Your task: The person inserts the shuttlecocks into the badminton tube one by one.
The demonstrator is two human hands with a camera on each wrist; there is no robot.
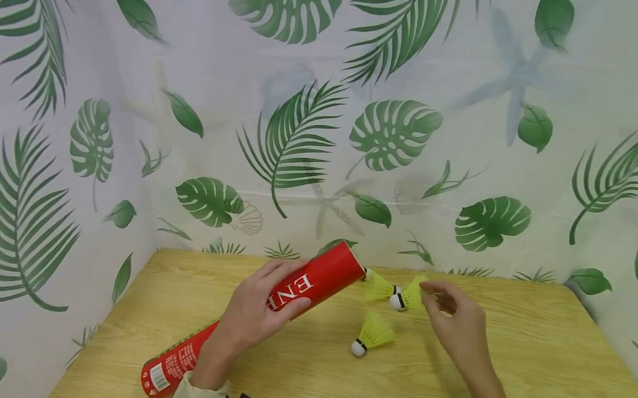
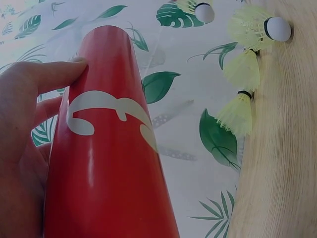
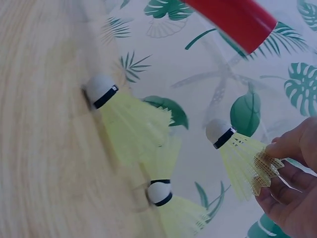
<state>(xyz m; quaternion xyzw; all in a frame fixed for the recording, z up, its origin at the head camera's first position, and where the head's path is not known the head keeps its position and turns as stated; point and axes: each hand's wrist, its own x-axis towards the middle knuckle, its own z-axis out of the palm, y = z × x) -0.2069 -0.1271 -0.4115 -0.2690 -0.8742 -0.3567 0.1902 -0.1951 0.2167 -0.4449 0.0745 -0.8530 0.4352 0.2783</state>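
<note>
My left hand [image 1: 263,310] grips a long red tube [image 1: 321,277] with white lettering, which lies slanted on the wooden table [image 1: 536,366], its far end raised. The left wrist view shows the tube [image 2: 109,158] close up with my fingers [image 2: 44,79] round it. My right hand [image 1: 445,309] pinches the skirt edge of a yellow shuttlecock [image 1: 408,295] and holds it just above the table; in the right wrist view that shuttlecock [image 3: 240,156] hangs from my fingertips [image 3: 285,148]. A second shuttlecock [image 1: 378,285] lies by the tube's mouth. A third [image 1: 371,337] lies nearer me.
A leaf-printed cloth [image 1: 313,130] walls in the table at the back and both sides. Bare wood lies to the right of my right hand and along the front edge. In the right wrist view, two shuttlecocks [image 3: 124,116] [image 3: 171,203] rest on the table.
</note>
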